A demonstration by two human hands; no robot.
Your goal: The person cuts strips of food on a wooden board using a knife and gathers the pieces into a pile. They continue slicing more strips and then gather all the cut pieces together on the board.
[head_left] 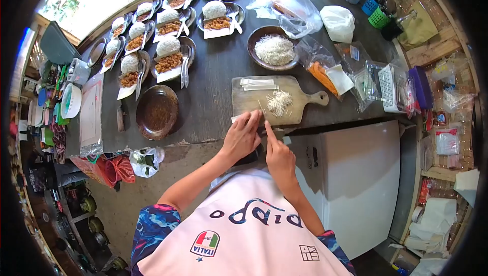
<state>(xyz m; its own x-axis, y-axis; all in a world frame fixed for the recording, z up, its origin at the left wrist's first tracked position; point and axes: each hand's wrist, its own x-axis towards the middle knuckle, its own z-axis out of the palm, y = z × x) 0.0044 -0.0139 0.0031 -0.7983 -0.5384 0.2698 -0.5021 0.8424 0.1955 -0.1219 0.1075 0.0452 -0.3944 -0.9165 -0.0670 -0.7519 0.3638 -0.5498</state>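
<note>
My left hand point(243, 136) presses its bent fingers on a pale white piece point(235, 119) at the near edge of a wooden cutting board point(300, 116). My right hand point(279, 156) is closed beside it, index finger stretched forward along what looks like a thin knife point(262, 109), seen edge-on; its handle is hidden in the palm. On the board, a small heap of thin white shreds point(279, 103) lies right of the fingertips. Several white strips point(257, 83) rest near the far edge. Behind the board stands a brown bowl point(252, 57) heaped with white shreds point(274, 50).
Several plates with rice mounds, brown food, forks and spoons, such as one plate point(189, 68), fill the back left. An oval brown plate point(157, 112) lies left of the board. Plastic bags point(290, 9), an orange-filled packet point(323, 75) and a white basket point(391, 90) stand right. A white appliance point(356, 174) is below.
</note>
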